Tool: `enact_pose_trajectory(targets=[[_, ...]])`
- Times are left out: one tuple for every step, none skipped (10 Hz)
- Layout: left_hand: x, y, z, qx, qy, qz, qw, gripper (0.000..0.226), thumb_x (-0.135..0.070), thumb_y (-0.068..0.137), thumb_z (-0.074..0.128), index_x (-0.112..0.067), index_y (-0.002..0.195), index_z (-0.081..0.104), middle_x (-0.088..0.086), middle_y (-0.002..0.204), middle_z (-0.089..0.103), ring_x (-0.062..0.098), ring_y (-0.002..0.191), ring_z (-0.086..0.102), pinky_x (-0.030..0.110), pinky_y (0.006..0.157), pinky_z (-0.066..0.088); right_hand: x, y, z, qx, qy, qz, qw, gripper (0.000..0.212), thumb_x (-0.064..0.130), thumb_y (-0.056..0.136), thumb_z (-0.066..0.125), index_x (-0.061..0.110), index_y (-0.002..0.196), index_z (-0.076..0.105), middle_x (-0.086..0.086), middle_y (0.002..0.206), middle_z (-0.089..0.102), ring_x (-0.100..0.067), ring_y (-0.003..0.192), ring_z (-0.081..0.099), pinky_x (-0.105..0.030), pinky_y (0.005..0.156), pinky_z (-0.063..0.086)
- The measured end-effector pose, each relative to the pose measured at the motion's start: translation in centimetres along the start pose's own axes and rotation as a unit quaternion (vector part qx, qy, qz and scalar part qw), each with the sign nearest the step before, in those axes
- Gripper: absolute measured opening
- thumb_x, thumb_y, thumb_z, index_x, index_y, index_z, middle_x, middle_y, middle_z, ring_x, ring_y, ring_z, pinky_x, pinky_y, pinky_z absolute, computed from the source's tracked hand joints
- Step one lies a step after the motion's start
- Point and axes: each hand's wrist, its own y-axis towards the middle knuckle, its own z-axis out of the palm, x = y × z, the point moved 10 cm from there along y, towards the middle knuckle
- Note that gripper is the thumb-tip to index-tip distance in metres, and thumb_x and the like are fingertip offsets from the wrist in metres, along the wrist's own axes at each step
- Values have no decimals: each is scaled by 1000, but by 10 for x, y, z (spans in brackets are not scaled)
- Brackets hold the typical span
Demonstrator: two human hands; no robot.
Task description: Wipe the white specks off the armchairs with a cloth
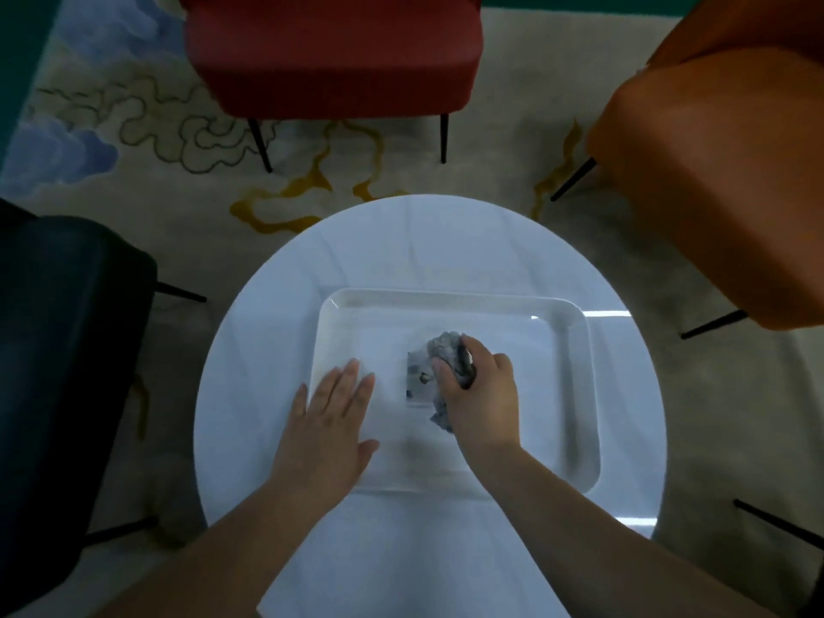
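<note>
Round table (276,314): left hand (327,421) flat on tray rim (575,350); right hand (484,394) grips cloth (443,345).

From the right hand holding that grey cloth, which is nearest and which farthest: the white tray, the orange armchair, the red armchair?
1. White tray: directly under the right hand, which grips the grey cloth.
2. Orange armchair: up to the right, beyond the table.
3. Red armchair: farthest, at the top, left of centre.

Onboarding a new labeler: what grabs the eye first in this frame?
The right hand gripping a crumpled grey cloth in the white tray on the round white table, left hand flat beside it. Around them: red armchair, orange armchair, dark armchair.
</note>
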Motion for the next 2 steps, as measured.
enact_pose_trajectory(targets=[[1,2,0,17,-24,-9,1000,79,-58,95,34,-27,152,-12,-3,159,-22,17,147,-12,45,117,1,-12,8,10,44,-140,10,989,62,62,83,55,36,138,42,3,111,48,-22,104,53,-40,90,47],[4,4,-3,56,-47,-22,997,77,-57,95,33,-28,152,-10,-5,159,-22,15,147,-12,46,117,1,-17,3,3,75,-148,-2,986,69,66,84,49,36,143,35,3,117,47,-20,111,50,-40,94,44]])
